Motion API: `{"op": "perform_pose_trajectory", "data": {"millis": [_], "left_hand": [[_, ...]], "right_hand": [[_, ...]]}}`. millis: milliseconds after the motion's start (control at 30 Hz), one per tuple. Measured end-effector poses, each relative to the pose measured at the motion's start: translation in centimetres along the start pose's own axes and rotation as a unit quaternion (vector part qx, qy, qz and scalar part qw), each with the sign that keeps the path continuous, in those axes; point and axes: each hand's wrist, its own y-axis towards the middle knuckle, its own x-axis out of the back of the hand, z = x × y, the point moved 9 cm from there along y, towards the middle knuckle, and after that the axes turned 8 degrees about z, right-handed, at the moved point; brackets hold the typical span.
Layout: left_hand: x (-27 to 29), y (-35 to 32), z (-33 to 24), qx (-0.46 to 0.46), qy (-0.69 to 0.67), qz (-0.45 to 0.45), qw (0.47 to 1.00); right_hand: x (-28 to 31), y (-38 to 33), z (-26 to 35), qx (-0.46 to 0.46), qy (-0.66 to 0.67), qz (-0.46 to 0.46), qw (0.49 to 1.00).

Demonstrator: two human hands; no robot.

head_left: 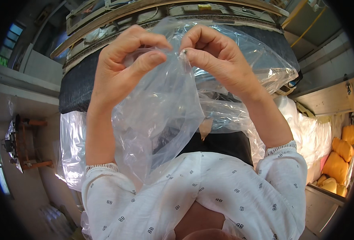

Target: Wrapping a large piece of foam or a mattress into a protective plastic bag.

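Observation:
A large, clear plastic film [157, 108] hangs in loose folds from between my hands down toward my lap. My right hand [221, 58] is closed, pinching a bunched edge of this film between thumb and forefinger. My left hand [125, 64] is raised beside it with thumb and forefinger apart, and the film passes behind and next to these fingers. Whether its other fingers touch the film is hidden. More of the clear film spreads behind my right hand, over a dark padded surface [79, 90]. Whether the film is a bag or a sheet, I cannot tell.
A long wooden-edged frame [145, 15] runs across the far side, with a small yellow object [204, 7] on it. Shiny clear plastic [73, 144] hangs at the left, and more is heaped at the right. Orange bundles [339, 160] sit at the far right.

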Motion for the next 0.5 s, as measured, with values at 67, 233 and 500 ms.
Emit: {"op": "perform_pose_trajectory", "data": {"millis": [67,233,500], "left_hand": [[-0.2,0.6,-2.0,-0.036,0.055,-0.003,0.998],[-1.6,1.5,-5.6,-0.114,0.293,0.094,0.945],[-0.3,1.2,-5.0,-0.106,0.202,0.07,0.971]], "right_hand": [[0.1,0.0,0.0,0.01,-0.016,-0.009,1.0],[0.0,0.3,0.5,0.032,-0.051,-0.016,0.998],[-1.4,0.7,1.4,0.088,0.007,-0.02,0.996]]}}
